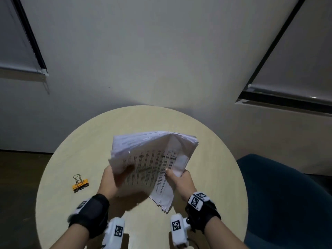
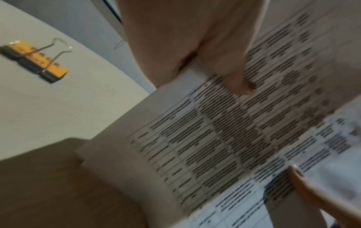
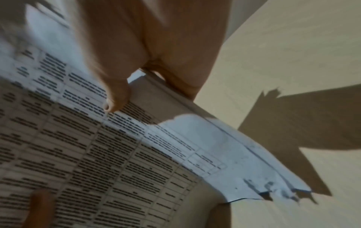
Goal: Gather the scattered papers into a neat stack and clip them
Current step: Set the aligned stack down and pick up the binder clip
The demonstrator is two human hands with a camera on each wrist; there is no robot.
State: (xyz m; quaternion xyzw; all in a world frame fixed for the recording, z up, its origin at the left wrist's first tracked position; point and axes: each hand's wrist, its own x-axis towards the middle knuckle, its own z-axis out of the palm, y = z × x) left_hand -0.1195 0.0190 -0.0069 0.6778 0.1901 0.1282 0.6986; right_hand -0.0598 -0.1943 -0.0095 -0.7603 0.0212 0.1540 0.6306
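Observation:
A thick bundle of printed papers [image 1: 152, 159] is held up, bent and uneven, above the round table [image 1: 215, 159]. My left hand [image 1: 115, 177] grips its left edge, thumb on the printed top sheet. My right hand [image 1: 177, 177] grips the right edge, thumb on top. The left wrist view shows the papers [image 2: 224, 131] under my left thumb [image 2: 230, 64], and the right wrist view shows the papers [image 3: 117, 154] under my right thumb [image 3: 117, 95]. The sheets' lower corner [image 1: 164, 205] hangs ragged. An orange and black binder clip [image 1: 80, 184] lies on the table left of my left hand, also in the left wrist view as the clip [image 2: 37, 61].
A dark blue chair [image 1: 287, 194] stands at the table's right. The wall is behind the table, with blinds at upper left [image 1: 18, 42] and upper right [image 1: 296, 69]. Dark floor [image 1: 18, 177] lies to the left.

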